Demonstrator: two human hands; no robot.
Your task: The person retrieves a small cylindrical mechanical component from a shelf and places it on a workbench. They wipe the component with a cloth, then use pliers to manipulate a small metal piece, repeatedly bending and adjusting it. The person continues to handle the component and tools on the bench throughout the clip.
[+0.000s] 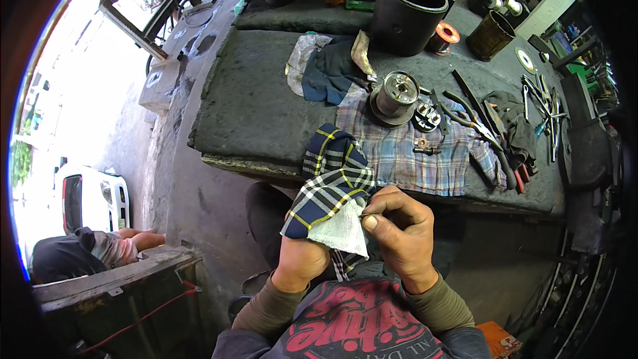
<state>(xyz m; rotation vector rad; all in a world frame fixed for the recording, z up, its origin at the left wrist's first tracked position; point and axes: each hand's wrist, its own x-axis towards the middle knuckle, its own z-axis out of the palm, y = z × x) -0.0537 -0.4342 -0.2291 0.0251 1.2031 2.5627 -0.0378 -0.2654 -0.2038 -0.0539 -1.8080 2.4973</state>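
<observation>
As our right hand (pixel 403 233) pinches the edge of some white fabric (pixel 342 227) between thumb and finger, our left hand (pixel 302 262) sits beneath a navy plaid cloth (pixel 332 191), its fingers covered, so we cannot tell its grip. We have the plaid cloth in front of us at the near edge of a dark bench (pixel 249 110), the white fabric showing at its lower end. Just beyond, on a blue checked cloth (pixel 412 167), we see a bolt (pixel 427 151) and, past it, an upright metal cylinder (pixel 400 88), with pliers (pixel 484 134) to the right. Farther back, we find a crumpled rag (pixel 329 70), a rusty can (pixel 490 38), a wire spool (pixel 444 38) and a large black pipe (pixel 405 23). Off to our left, beyond the bench, stands a white car (pixel 93 196).
</observation>
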